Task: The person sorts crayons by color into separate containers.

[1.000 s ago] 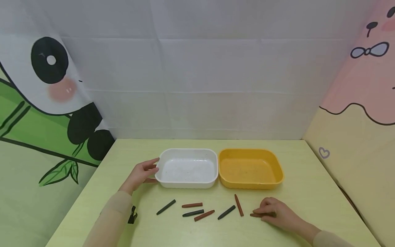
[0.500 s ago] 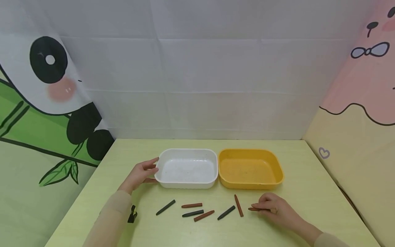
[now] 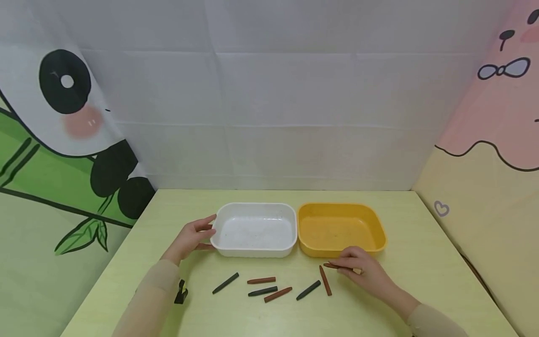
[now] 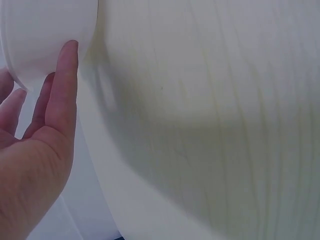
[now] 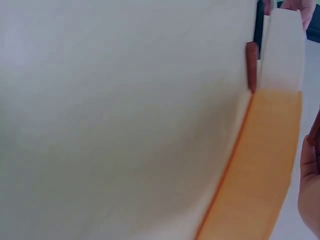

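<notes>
My right hand point(image 3: 365, 274) pinches a reddish-brown crayon point(image 3: 330, 266) between thumb and fingers, raised just in front of the yellow-orange tray point(image 3: 313, 250). At the right edge of the right wrist view, part of that hand point(image 5: 311, 192) shows beside the tray. The fingers of my left hand point(image 3: 188, 239) are extended against the left end of the white tray point(image 3: 254, 253). In the left wrist view, its fingertips touch the tray's outer wall point(image 4: 37, 35). Another reddish-brown crayon point(image 3: 325, 281) lies just below the held one.
On the pale table point(image 3: 236, 318) lie dark crayons point(image 3: 309, 290) and brown ones point(image 3: 261, 280), spread in front of the trays. The two trays stand side by side. A small black object point(image 3: 181, 293) shows beside the left forearm. A white cloth backdrop point(image 3: 278, 154) hangs behind.
My right hand has lifted the brown crayon off the table and carried it up and left, close to the front of the yellow-orange tray. The left hand has stayed at the white tray.
</notes>
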Demonstrator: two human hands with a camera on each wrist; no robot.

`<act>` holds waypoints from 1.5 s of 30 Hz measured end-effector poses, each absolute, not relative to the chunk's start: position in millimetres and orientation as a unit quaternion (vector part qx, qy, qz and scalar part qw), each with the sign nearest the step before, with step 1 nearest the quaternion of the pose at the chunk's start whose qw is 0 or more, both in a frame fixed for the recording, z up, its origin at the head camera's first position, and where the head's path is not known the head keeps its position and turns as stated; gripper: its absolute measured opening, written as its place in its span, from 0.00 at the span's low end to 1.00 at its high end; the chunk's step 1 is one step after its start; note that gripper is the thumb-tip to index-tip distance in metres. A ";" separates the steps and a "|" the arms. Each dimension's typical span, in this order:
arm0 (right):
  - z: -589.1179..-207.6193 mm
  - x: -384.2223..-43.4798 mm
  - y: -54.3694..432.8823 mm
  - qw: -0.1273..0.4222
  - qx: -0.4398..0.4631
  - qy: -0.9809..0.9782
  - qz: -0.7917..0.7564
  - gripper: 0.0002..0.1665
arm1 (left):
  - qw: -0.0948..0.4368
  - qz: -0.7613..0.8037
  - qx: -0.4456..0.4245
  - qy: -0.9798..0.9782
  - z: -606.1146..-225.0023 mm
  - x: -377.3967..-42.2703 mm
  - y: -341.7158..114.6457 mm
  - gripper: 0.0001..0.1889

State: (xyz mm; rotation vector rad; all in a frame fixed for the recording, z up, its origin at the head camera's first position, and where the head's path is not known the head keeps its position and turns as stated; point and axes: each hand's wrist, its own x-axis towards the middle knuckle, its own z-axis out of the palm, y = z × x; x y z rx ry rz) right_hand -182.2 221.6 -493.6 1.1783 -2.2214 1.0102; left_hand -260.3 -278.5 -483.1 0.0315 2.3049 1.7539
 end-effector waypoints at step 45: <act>-443.2 -268.0 69.6 0.124 0.334 -0.875 0.328 0.13 | 0.111 0.611 -0.024 0.784 -480.5 -258.3 -266.4 0.30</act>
